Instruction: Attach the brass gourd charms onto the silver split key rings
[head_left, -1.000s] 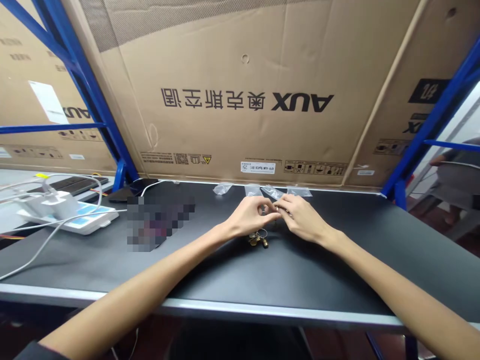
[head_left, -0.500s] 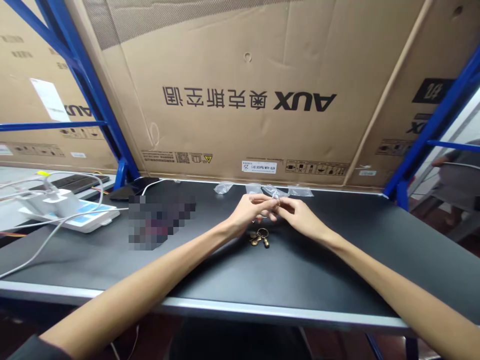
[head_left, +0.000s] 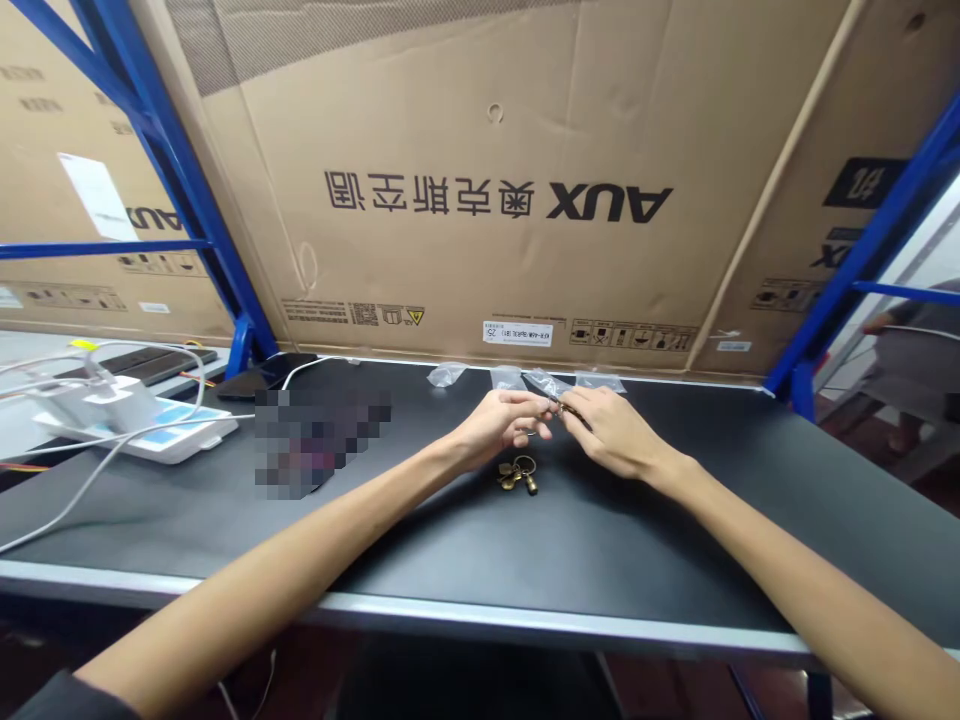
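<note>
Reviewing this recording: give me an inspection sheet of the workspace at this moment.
Surface: black bench top with a pale metal front edge.
Job's things: small metal piece pinched between left hand and right hand; brass keys on a ring lie just below.
Clutter: clear plastic bags along the back edge; dark phone; pixelated patch.
Grippers: bare hands, no gloves.
Cables: white cables at a white device.
Surroundings: AUX cardboard box, blue rack, person at right.

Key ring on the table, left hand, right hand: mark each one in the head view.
key ring (head_left: 525, 457), head view, on the top of the ring
left hand (head_left: 499, 422), head view, on the back of the hand
right hand (head_left: 611, 445), head view, on the back of the hand
</note>
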